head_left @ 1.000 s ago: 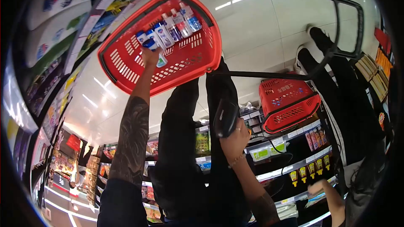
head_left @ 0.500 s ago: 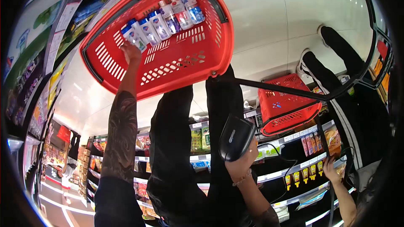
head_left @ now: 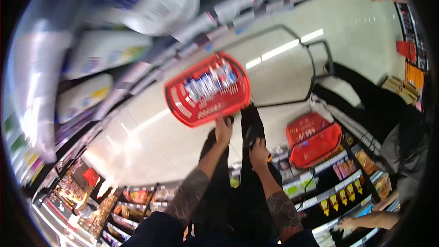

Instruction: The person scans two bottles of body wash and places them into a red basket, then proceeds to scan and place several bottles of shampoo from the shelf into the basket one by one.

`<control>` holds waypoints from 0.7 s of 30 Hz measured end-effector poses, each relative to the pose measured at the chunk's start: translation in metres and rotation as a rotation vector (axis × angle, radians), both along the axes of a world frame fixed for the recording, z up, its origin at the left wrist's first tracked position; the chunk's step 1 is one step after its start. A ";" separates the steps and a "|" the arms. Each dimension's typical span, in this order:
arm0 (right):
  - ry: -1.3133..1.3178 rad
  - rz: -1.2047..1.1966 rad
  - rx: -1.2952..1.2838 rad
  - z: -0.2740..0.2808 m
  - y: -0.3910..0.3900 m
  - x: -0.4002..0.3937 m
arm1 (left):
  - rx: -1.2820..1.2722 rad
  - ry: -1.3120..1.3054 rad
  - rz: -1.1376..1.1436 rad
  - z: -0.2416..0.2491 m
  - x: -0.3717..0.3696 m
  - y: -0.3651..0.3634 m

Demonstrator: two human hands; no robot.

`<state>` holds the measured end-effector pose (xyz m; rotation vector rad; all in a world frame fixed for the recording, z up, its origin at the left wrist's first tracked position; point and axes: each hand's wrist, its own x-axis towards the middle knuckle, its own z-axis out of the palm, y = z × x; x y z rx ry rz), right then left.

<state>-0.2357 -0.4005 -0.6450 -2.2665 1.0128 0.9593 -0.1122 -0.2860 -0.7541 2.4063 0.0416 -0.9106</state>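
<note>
A red shopping basket (head_left: pixel 192 118) with a long black pull handle (head_left: pixel 313 71) stands on the floor ahead of me. Inside it is a row of several white bottles (head_left: pixel 201 87), some with blue labels, blurred by motion. My left hand (head_left: pixel 223 130) is in front of the basket's near rim; its fingers are smeared, and whether they touch the rim cannot be made out. My right hand (head_left: pixel 259 153), closed, grips a black corded handheld device that looks like a barcode scanner (head_left: pixel 252 136), held over my right leg.
Shelves with white tubs (head_left: pixel 164 4) and price tags loom close at upper left. A second red basket (head_left: pixel 315 144) stands at right, near another person in dark striped trousers (head_left: pixel 334 110). That person's hand (head_left: pixel 350 223) is at the lower right. Snack shelves (head_left: pixel 343 176) line the bottom.
My left hand has come out of the basket, away from the bottles, and back toward me. My view has shifted, so the basket looks smaller and the upper-left shelves nearer. The right hand keeps the scanner.
</note>
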 end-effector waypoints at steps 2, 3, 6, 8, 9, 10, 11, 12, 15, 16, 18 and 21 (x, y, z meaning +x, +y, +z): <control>0.091 0.108 0.103 0.031 -0.001 0.003 | -0.197 -0.139 0.053 0.092 0.017 -0.027; 0.144 0.071 0.179 0.058 -0.005 0.016 | -0.241 -0.083 0.063 0.121 0.025 -0.029; -0.001 0.177 0.189 0.106 -0.009 0.025 | -0.300 0.003 -0.018 0.200 0.050 -0.021; -0.016 0.173 0.168 0.130 -0.012 0.037 | -0.200 -0.015 -0.171 0.256 0.081 -0.015; -0.050 0.149 0.180 0.141 -0.017 0.044 | -0.168 -0.279 -0.266 0.272 0.092 -0.010; -0.077 0.122 0.196 0.149 -0.021 0.047 | -0.126 -0.536 -0.357 0.285 0.100 -0.005; -0.075 0.092 0.184 0.162 -0.025 0.052 | -0.235 -0.359 -0.159 0.350 0.121 -0.011; -0.061 0.057 0.202 0.171 -0.031 0.056 | -0.349 -0.178 0.027 0.417 0.142 -0.016; -0.121 0.023 0.135 0.189 -0.042 0.062 | -0.626 -0.481 0.052 0.491 0.174 -0.005; -0.162 0.017 0.138 0.196 -0.048 0.067 | -0.670 -0.505 0.063 0.517 0.180 0.001; -0.217 -0.002 0.156 0.212 -0.052 0.060 | -0.709 -0.592 0.088 0.579 0.187 0.015; -0.263 -0.010 0.099 0.223 -0.056 0.054 | -0.749 -0.655 0.143 0.603 0.189 0.041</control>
